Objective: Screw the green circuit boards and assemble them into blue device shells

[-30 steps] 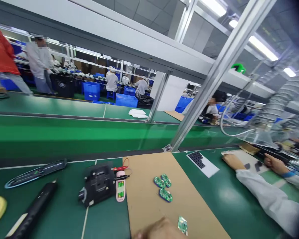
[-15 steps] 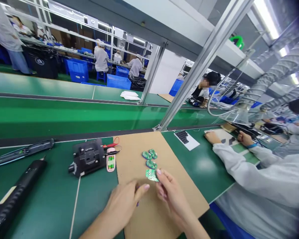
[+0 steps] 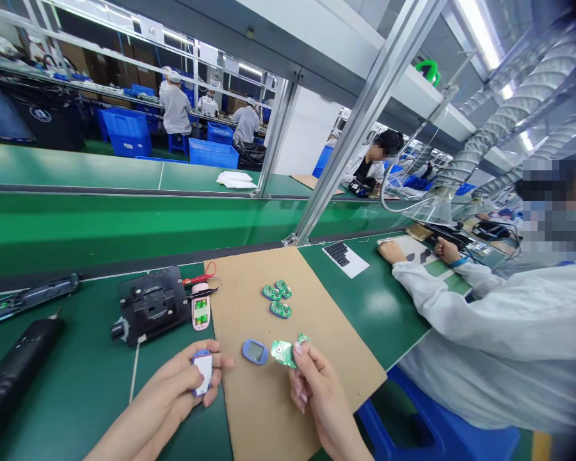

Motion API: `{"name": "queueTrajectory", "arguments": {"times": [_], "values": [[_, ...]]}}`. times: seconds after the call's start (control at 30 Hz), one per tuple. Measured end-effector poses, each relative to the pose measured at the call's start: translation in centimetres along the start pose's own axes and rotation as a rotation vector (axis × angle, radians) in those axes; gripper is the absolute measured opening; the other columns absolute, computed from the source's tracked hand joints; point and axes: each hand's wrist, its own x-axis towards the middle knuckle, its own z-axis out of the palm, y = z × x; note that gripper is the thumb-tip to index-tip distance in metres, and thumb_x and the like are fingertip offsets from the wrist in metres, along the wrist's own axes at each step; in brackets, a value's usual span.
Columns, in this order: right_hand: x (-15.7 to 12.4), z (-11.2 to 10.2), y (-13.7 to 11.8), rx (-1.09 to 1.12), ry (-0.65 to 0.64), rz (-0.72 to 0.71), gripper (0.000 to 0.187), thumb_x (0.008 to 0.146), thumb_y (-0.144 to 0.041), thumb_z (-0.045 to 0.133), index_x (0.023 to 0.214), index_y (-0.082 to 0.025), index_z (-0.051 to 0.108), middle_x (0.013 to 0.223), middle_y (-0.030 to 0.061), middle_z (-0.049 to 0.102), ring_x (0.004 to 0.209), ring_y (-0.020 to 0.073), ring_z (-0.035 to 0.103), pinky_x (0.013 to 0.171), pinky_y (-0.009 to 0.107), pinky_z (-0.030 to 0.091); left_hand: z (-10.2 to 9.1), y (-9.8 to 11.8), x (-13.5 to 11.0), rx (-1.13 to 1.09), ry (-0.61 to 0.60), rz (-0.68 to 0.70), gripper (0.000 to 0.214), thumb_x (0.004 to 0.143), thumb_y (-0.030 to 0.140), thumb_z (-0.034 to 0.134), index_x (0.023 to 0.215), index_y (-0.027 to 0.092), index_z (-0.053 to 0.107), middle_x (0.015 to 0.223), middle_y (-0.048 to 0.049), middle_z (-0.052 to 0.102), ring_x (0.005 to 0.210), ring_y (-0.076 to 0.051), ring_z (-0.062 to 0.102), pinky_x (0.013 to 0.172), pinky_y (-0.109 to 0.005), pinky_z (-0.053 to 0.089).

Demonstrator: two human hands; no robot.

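My left hand is closed around a small blue part with a white face, at the cardboard's left edge. My right hand pinches a green circuit board between thumb and fingers, above the cardboard. A second bit of green board shows behind those fingers; whether it is held, I cannot tell. Between my hands lies a blue oval casing with a grey screen. Farther back, three green boards with blue edges sit close together.
Left of the cardboard are a pink case with green batteries, red and black test leads, a black device and a black electric screwdriver. A white sheet with black pieces lies right. A co-worker's sleeve is close by.
My left hand has moved left and turned, showing the blue and white part. The blue casing with the screen is now visible on the cardboard. My right hand still holds the board. The view has shifted.
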Motion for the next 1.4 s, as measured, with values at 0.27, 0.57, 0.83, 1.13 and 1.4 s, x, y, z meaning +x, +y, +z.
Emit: {"name": "queueTrajectory", "arguments": {"times": [0.27, 0.57, 0.83, 1.13, 1.4], "values": [[0.7, -1.0, -1.3, -0.111, 0.170, -0.071, 0.056, 0.079, -0.065, 0.063, 0.062, -0.017, 0.040, 0.048, -0.0063, 0.037, 0.041, 0.0039, 0.025, 0.040, 0.017, 0.020, 0.1, 0.6, -0.7, 0.037, 0.034, 0.006, 0.055, 0.077, 0.041, 0.073, 0.118, 0.019, 0.045, 0.123, -0.0127, 0.061, 0.097, -0.026, 0.064, 0.088, -0.042, 0.054], [1.1, -2.2, -3.3, -0.219, 0.283, -0.179, 0.056, 0.078, -0.064, 0.064, 0.059, -0.016, 0.042, 0.053, -0.0039, 0.038, 0.046, 0.0054, 0.026, 0.043, 0.019, 0.020, 0.2, -0.5, 0.8, 0.313, 0.091, 0.132, 0.052, 0.059, 0.053, 0.081, 0.087, 0.016, 0.058, 0.050, 0.0029, 0.059, 0.041, -0.011, 0.051, 0.040, -0.021, 0.042], [-0.4, 3.3, -0.8, -0.188, -0.138, -0.061, 0.054, 0.083, -0.067, 0.055, 0.066, -0.016, 0.046, 0.051, -0.0049, 0.038, 0.043, 0.0050, 0.025, 0.043, 0.020, 0.018, 1.6, -0.5, 0.1, 0.153, 0.131, 0.123, 0.054, 0.052, 0.047, 0.087, 0.091, 0.013, 0.069, 0.061, -0.0023, 0.066, 0.053, -0.012, 0.055, 0.048, -0.020, 0.045], [0.1, 5.8, 0.1, -0.058, -0.263, -0.098, 0.048, 0.089, -0.055, 0.055, 0.065, -0.016, 0.042, 0.065, 0.0001, 0.046, 0.061, 0.0105, 0.042, 0.059, 0.022, 0.035, 1.3, -0.8, 0.1, -0.031, -0.079, 0.015, 0.067, 0.058, 0.041, 0.087, 0.115, 0.013, 0.064, 0.078, -0.0081, 0.073, 0.063, -0.017, 0.065, 0.062, -0.027, 0.050], [0.7, 5.0, -0.9, -0.081, -0.302, -0.048, 0.044, 0.088, -0.051, 0.059, 0.067, -0.015, 0.047, 0.066, 0.0009, 0.049, 0.064, 0.0110, 0.045, 0.061, 0.022, 0.037, 1.8, -0.8, -0.2, 0.012, -0.118, 0.022, 0.059, 0.058, 0.032, 0.089, 0.111, 0.018, 0.067, 0.083, -0.0063, 0.074, 0.077, -0.018, 0.067, 0.078, -0.030, 0.052]]}}
